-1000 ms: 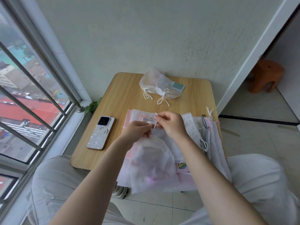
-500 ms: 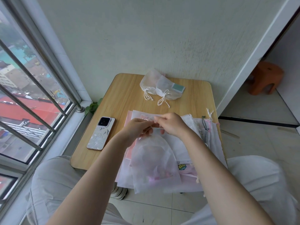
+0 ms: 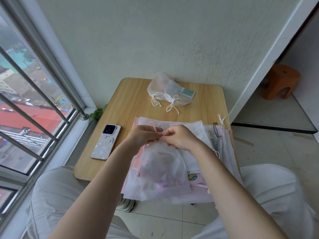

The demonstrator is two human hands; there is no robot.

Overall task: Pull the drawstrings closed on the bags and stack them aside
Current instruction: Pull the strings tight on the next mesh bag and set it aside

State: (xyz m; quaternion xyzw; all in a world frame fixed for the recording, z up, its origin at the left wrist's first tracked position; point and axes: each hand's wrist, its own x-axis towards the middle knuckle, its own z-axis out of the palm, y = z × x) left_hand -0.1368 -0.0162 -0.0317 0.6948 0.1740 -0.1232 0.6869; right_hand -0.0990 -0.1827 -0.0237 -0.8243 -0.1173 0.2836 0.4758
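Left hand (image 3: 141, 138) and right hand (image 3: 181, 137) meet at the gathered neck of a sheer white drawstring bag (image 3: 162, 171), fingers of both pinching its white drawstring (image 3: 155, 129). Bag lies on the flat bag pile (image 3: 222, 150) at tabletop (image 3: 131, 104) near edge. Two cinched bags (image 3: 170, 93) at far edge. Phone (image 3: 106, 142) left.

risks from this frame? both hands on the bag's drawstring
1. The sheer bag overhangs the table's near edge with the loose pile of bags under it; a pull on the drawstring could drag layers off.
2. Left hand and right hand pinch thin cord close together; it may slip.
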